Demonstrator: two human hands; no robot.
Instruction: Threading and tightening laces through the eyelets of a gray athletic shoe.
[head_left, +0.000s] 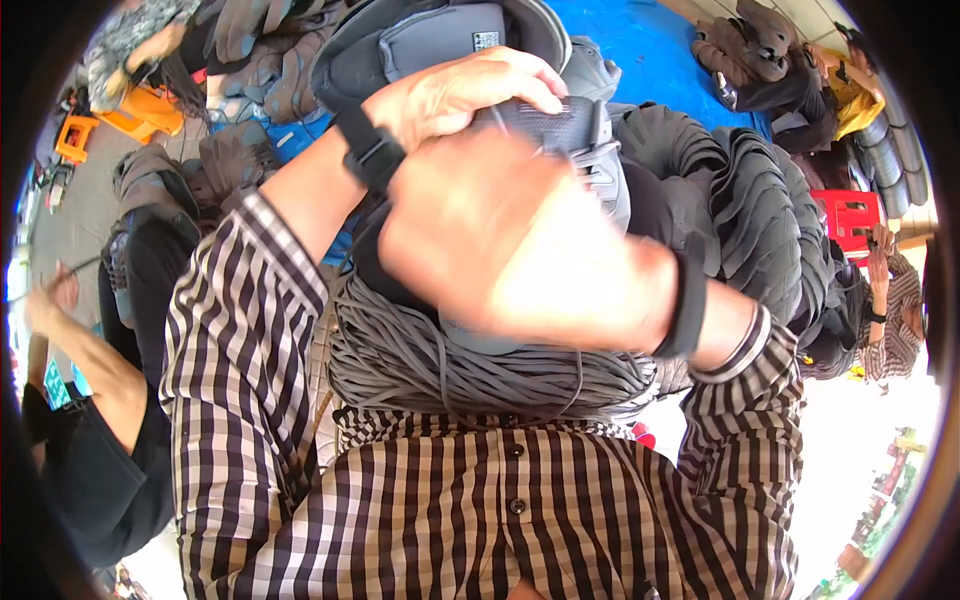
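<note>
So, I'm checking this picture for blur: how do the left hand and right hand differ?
The left hand is fairly sharp; the right hand is blurred. The left hand's fingers extend over the grey shoe; the right hand looks curled and larger. Both wear dark wristbands.

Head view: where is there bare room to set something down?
Free: blue sheet beyond the grey shoe, left of the grey-brown heap; grey floor below the orange stool, far left. Crowded: the middle, with left hand, blurred right hand and shoe above the cord bundle; stacked grey pieces fill the right.
</note>
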